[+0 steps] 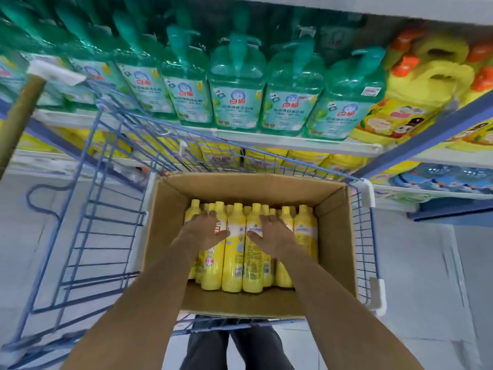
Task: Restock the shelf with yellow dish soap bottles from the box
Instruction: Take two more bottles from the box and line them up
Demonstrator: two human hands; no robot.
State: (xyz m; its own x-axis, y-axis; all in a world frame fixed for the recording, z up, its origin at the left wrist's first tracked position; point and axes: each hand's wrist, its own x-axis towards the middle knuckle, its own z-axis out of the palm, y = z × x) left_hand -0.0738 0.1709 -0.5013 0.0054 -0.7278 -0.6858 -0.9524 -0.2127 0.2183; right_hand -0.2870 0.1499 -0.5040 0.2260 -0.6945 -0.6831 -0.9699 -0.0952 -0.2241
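Pick-up step: left hand point(205, 233) and right hand point(274, 233), fingers straight and gripping nothing, lie over the yellow bottles point(234, 252) in the box point(337, 236); next, grasp and lift.

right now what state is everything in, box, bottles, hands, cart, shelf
cardboard box, open at the top, sitting in the blue cart
yellow dish soap bottles, capped, packed side by side in the box, none lifted
left hand, open over the bottles, gripping nothing
right hand, open over the bottles, gripping nothing
green pump bottles, lined up along the shelf front
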